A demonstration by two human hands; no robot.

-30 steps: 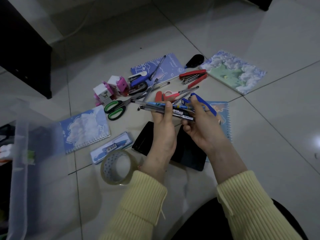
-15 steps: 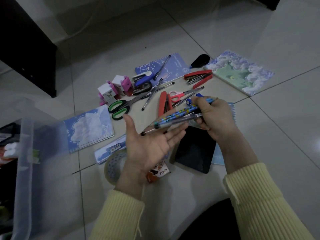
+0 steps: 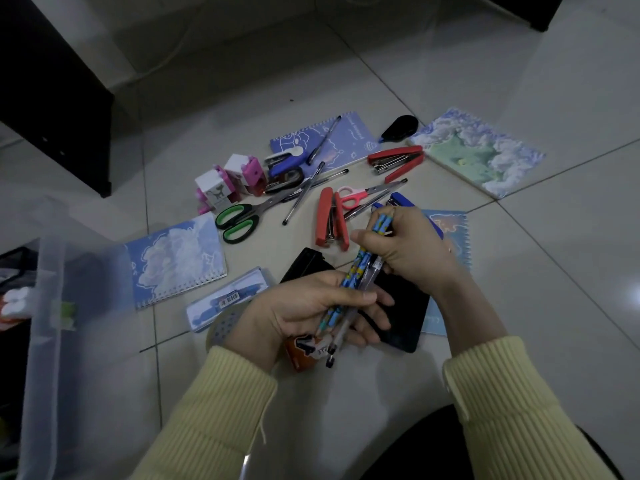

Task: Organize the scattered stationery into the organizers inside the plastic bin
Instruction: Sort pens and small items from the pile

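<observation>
The bundle of pens [image 3: 360, 275] is held up between both hands, slanting from upper right down to lower left, above a flat black case [image 3: 405, 306] on the floor [image 3: 554, 271]. It holds at least 2 blue patterned barrels and a clear one, its dark tip pointing down toward the person. The right hand [image 3: 408, 251] grips the upper part, fingers curled round the barrels. The left hand [image 3: 304, 306] closes round the lower part, thumb laid across them.

Just under the left hand lies a small orange box [image 3: 301, 351], and a roll of tape [image 3: 221, 323] peeks out beside that wrist. Beyond the hands lie a red stapler [image 3: 330, 223] just beside pink-handled scissors [image 3: 353, 197], green-handled scissors [image 3: 239, 220] to the left, and 2 pink-and-white sharpeners [image 3: 214, 190] farther back. Loose pens [image 3: 304, 192] reach onto a blue notebook [image 3: 349, 140]. A second red stapler [image 3: 396, 161] and a black correction tape [image 3: 398, 126] lie near a green-and-cloud notebook [image 3: 485, 154] at the right.

A cloud notebook [image 3: 176, 258] lies to the left, close to the plastic bin [image 3: 45, 341], whose translucent wall stands at the left edge. I can't make out its contents.
</observation>
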